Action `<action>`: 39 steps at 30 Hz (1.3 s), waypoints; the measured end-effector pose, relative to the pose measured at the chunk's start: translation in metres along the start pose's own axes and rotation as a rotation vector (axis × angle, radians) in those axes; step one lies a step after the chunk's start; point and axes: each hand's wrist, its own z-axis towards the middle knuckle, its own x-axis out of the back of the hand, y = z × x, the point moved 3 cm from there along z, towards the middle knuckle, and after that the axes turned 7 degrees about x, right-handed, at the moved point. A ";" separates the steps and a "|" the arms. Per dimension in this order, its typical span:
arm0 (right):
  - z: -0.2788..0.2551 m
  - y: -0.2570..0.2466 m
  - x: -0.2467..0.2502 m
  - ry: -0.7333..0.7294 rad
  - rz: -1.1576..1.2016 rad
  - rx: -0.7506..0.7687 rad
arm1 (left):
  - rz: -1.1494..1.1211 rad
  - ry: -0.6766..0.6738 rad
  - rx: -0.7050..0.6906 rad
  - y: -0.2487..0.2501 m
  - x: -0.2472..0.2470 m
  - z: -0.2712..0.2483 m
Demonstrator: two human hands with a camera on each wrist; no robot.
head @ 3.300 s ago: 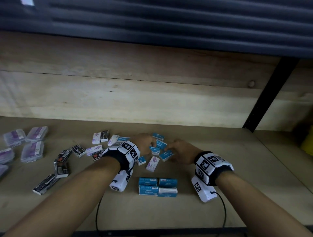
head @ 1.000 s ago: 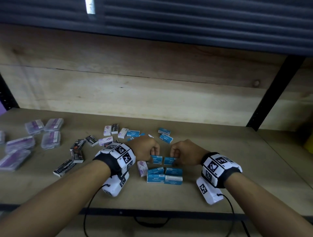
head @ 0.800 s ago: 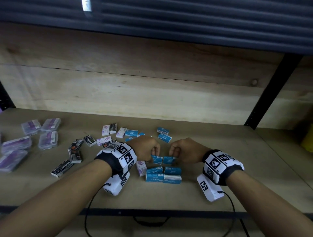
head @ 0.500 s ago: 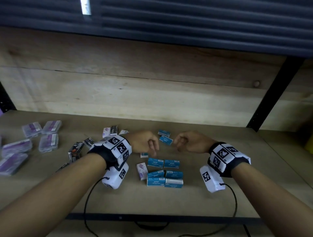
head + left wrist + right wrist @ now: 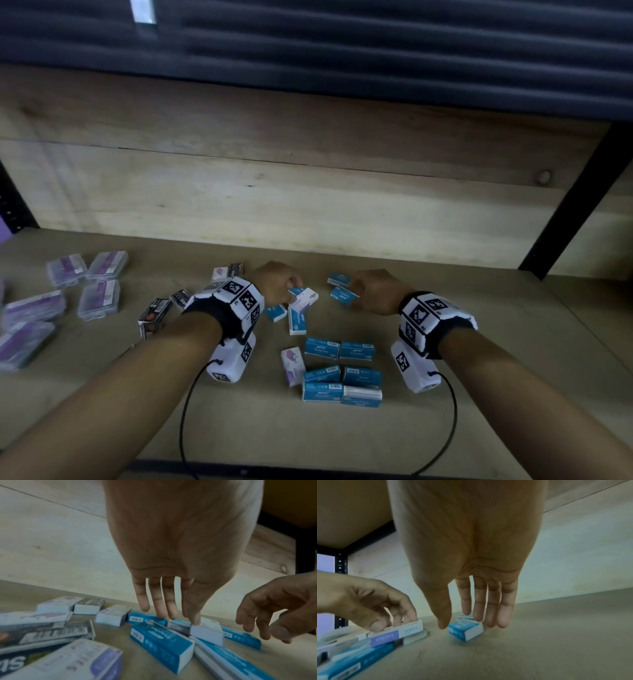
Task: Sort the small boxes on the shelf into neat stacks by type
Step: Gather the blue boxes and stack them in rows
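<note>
Blue stacks (image 5: 322, 391) are begun near the front of the shelf (image 5: 496, 359); both hands work behind them.
The left hand (image 5: 275, 284) pinches a white-and-purple box (image 5: 306, 298). The right hand (image 5: 375, 291), fingers straight, straddles a loose blue box (image 5: 343, 295). Next it must close, lift and square that box onto its stack.

a white-and-purple box (image 5: 306, 297) is lying tilted across blue boxes (image 5: 161, 639), pinched between the left fingers (image 5: 155, 599) and thumb. a small blue box (image 5: 464, 630) is sitting flat on the shelf (image 5: 539, 642) between the right fingers (image 5: 479, 601) and thumb. nearer than both, more blue boxes (image 5: 322, 346) are lying in neat pairs.
</note>
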 end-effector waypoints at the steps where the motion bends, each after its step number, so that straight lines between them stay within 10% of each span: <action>1: 0.002 -0.001 -0.001 -0.011 -0.015 0.002 | 0.006 -0.012 -0.008 0.000 -0.001 0.001; 23: 0.014 -0.012 -0.002 -0.014 -0.068 0.051 | 0.319 0.005 -0.087 0.004 -0.002 0.019; 39: -0.008 -0.008 0.009 0.104 0.012 0.059 | 0.006 0.304 -0.079 -0.011 0.028 0.006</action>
